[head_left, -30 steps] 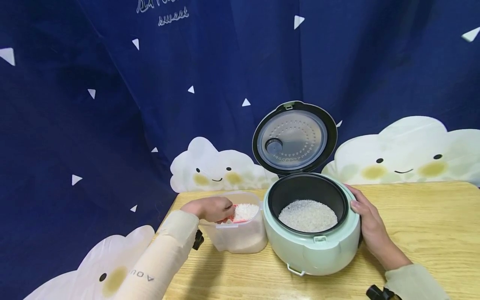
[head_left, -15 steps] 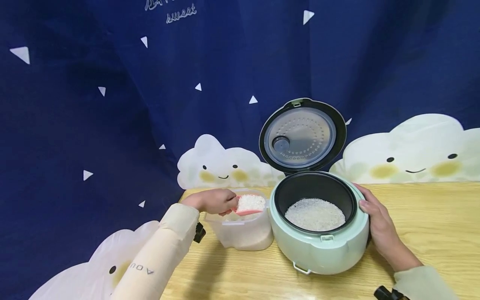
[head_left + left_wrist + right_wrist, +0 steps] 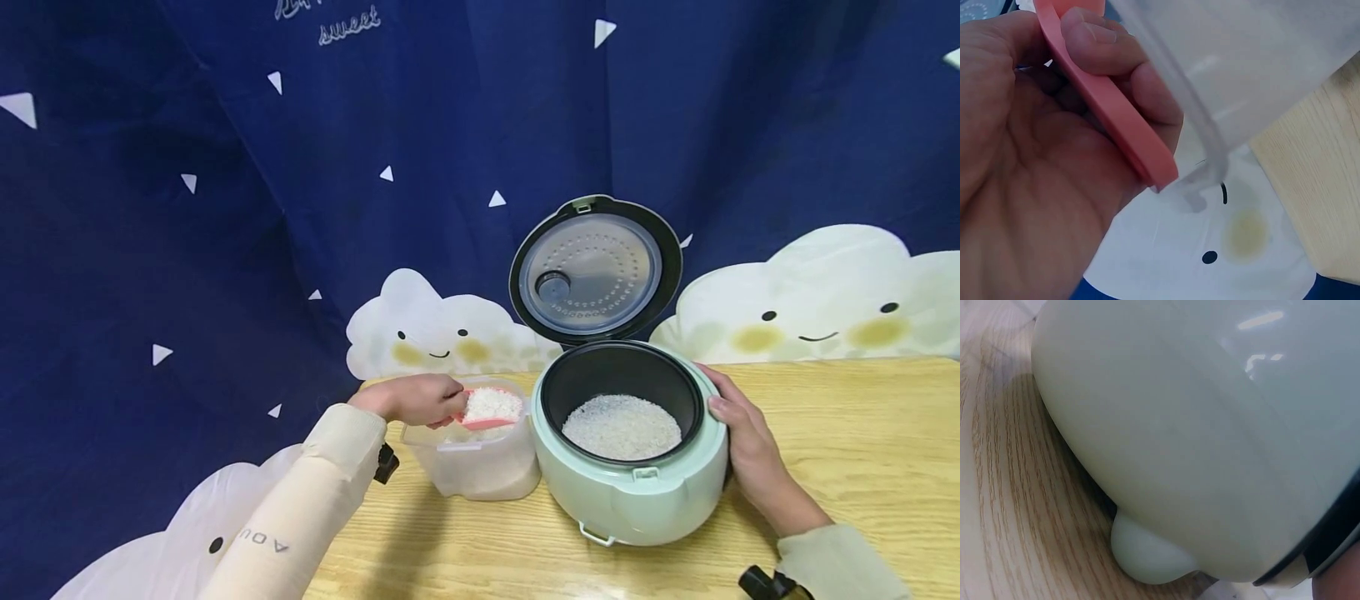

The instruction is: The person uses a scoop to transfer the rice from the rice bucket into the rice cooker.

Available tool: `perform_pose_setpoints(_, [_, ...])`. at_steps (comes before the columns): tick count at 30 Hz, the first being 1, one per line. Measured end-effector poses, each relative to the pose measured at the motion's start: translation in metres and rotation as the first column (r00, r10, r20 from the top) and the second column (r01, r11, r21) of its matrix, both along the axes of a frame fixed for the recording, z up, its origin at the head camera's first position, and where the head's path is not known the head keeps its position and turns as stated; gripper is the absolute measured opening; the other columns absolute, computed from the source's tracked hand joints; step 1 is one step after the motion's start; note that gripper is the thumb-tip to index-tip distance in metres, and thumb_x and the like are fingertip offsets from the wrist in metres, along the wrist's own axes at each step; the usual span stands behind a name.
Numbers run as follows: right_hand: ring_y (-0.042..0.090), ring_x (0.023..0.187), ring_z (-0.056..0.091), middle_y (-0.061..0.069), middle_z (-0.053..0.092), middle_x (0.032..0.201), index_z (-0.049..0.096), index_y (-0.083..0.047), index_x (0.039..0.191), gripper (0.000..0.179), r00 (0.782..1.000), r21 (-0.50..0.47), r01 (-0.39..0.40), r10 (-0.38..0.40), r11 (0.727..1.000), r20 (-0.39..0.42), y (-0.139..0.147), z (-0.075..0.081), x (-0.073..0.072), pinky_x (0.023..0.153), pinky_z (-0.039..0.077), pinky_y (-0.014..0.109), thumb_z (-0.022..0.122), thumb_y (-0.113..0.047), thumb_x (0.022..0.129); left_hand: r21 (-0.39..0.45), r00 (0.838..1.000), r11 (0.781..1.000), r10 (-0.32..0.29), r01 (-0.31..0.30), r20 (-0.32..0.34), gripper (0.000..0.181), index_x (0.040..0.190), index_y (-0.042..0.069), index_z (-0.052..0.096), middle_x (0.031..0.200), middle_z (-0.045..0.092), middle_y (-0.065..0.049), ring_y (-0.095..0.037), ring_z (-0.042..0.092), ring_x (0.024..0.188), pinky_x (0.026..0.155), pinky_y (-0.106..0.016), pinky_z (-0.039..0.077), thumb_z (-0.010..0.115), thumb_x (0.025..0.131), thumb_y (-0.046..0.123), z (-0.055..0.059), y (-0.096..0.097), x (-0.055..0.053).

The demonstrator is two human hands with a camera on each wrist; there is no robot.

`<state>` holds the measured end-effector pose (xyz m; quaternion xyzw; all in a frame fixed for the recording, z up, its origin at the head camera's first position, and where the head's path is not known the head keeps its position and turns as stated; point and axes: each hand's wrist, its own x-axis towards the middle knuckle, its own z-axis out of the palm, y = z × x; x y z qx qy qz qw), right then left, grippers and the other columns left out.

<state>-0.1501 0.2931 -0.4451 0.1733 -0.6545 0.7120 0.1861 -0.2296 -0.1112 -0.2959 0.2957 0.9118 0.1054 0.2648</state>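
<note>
In the head view my left hand (image 3: 418,400) grips a pink scoop (image 3: 487,423) heaped with white rice (image 3: 491,403), held level over the translucent rice bin (image 3: 480,471). In the left wrist view, fingers and thumb wrap around the handle of the scoop (image 3: 1113,122), beside the wall of the bin (image 3: 1254,69). My right hand (image 3: 753,454) rests along the right side of a mint-green rice cooker (image 3: 637,504), thumb near its upper rim. White rice (image 3: 622,429) covers the bottom of the cooker's dark inner pot (image 3: 577,379). The right wrist view is filled mostly by the cooker's side (image 3: 1179,437).
The cooker's lid (image 3: 596,271) stands raised behind the pot. Bin and cooker are side by side on a wooden table (image 3: 847,450). A dark blue curtain (image 3: 450,108) with white clouds (image 3: 825,292) hangs behind the table.
My left hand has lifted the scoop out of the bin's rice, and it now carries a heap of rice. The right hand stays on the cooker; the head view shifts slightly.
</note>
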Motion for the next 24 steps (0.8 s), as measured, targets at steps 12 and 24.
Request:
perform_pose_setpoints(12, [-0.007,0.134,0.049,-0.019,0.058,0.143,0.046,-0.006,0.152,0.049,1.000,0.014,0.011,-0.011,1.000,0.004,0.0003,-0.0004,0.0000,0.107,0.032,0.006,0.031,-0.012,0.106,-0.024,1.000,1.000,0.017,-0.017,-0.011,0.033,0.078,0.014,0.057,0.064,0.044,0.007,-0.010,0.040,0.058,0.067,-0.025,0.038,0.037,0.104,0.021,0.0055,-0.0026,0.0019])
perform_pose_setpoints(24, [-0.008,0.135,0.048,-0.019,0.056,0.145,0.043,-0.006,0.154,0.049,1.000,0.042,0.011,-0.012,0.999,0.010,0.0012,-0.0009,-0.0003,0.107,0.032,0.005,0.030,-0.013,0.107,-0.004,0.999,0.999,0.038,-0.038,-0.011,0.039,0.074,0.016,0.055,0.061,0.040,0.007,-0.011,0.035,0.056,0.064,-0.026,0.035,0.035,0.106,0.023,0.0061,-0.0077,0.0049])
